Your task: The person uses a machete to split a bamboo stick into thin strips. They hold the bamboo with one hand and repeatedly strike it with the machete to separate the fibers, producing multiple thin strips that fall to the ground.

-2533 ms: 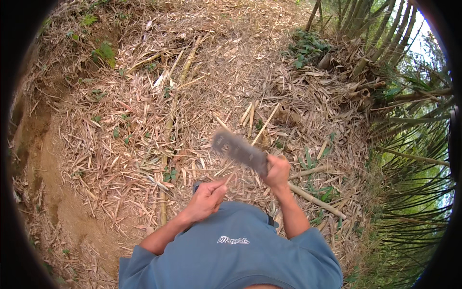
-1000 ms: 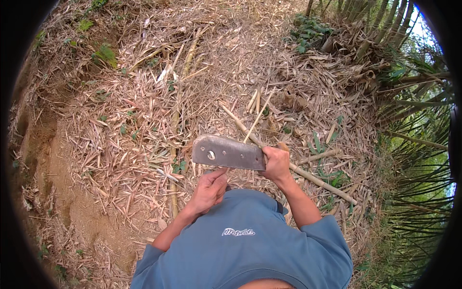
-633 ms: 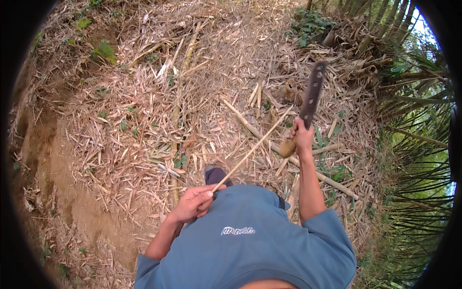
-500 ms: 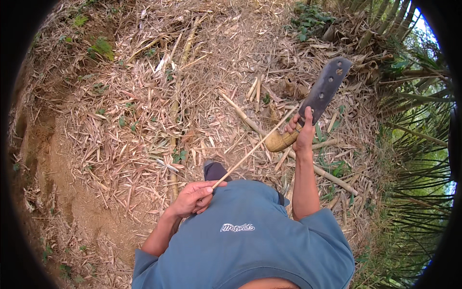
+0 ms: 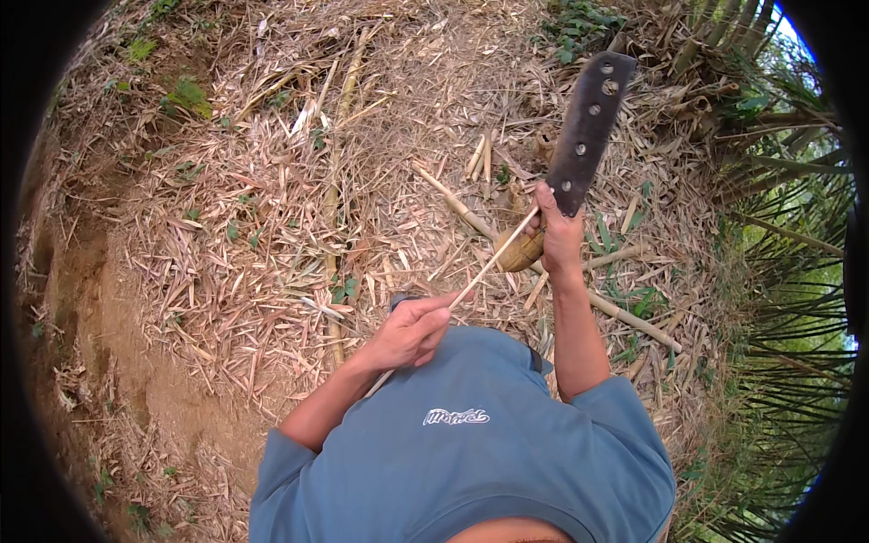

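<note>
My left hand (image 5: pixel 412 333) is closed around a thin pale bamboo stick (image 5: pixel 489 269) in front of my belly. A short end of the stick pokes out below that hand. From there it slants up and right to my right hand (image 5: pixel 561 237), where its far end meets the thumb. That right hand grips a machete (image 5: pixel 588 136) with a broad dark blade, pierced by several holes and pointing up and away. Its thick yellowish-brown curved handle (image 5: pixel 518 253) juts out left of the fist. Whether the right fingers also pinch the stick is hard to see.
Dry leaf litter covers the ground. Bamboo pieces lie there: a pole (image 5: pixel 453 201) beyond the handle, another pole (image 5: pixel 634 324) right of my forearm, and a long stalk (image 5: pixel 333 208) to the left. Bamboo stems (image 5: pixel 787 353) crowd the right side; an earth bank (image 5: pixel 86 290) is on the left.
My left hand has moved up and right along the stick, so a short end now shows below it. The machete has swung to a more upright angle, its tip shifting left and farther away.
</note>
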Motion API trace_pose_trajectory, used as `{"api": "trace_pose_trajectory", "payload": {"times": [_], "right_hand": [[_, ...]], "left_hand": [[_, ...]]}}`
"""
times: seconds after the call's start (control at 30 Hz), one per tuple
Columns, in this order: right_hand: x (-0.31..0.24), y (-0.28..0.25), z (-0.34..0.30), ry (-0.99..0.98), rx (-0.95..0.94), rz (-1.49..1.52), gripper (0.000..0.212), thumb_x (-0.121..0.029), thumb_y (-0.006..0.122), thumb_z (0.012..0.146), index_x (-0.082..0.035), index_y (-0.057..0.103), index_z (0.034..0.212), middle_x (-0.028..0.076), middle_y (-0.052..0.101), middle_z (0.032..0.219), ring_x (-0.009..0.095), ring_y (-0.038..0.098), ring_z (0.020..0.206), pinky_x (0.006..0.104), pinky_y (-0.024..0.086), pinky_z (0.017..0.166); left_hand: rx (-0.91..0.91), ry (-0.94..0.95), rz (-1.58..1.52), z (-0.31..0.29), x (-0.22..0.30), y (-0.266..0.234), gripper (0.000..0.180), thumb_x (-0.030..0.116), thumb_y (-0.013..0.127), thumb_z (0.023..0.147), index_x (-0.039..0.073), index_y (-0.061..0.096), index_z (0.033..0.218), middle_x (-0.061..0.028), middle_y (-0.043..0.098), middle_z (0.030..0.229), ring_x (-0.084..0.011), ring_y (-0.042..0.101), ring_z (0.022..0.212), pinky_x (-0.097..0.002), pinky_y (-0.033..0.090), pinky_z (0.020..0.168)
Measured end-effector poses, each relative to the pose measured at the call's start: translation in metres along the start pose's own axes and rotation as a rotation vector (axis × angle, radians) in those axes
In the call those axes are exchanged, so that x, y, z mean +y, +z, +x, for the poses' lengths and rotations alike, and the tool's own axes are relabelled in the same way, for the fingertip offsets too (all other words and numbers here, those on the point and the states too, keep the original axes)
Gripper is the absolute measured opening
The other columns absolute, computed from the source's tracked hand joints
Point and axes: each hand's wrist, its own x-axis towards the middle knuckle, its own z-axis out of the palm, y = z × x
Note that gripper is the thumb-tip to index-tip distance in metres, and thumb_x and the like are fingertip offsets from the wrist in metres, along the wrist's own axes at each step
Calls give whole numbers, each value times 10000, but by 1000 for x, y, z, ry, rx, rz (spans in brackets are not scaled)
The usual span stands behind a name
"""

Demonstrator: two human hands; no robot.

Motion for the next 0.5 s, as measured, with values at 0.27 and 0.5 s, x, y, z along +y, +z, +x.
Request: {"api": "trace_pose_trajectory", "payload": {"times": [0.27, 0.5], "right_hand": [[40, -5, -42, -416, -93, -1010, 373, -292, 714, 835, -14, 558, 642, 98, 530, 536, 224, 542, 464, 380, 439, 504], [40, 11, -63, -584, -386, -1089, 228, -217, 710, 704, -59, 555, 649, 147, 592, 605, 332, 648, 577, 428, 507, 567]], "left_hand": [[276, 86, 82, 21, -2, -11, 379, 224, 489, 1061, 11, 559, 1366, 30, 391, 568, -60, 366, 426, -225, 364, 389], [428, 694, 988, 40, -33, -37, 226, 184, 497, 1034, -8, 607, 989, 24, 450, 567, -80, 409, 442, -258, 352, 423]]}}
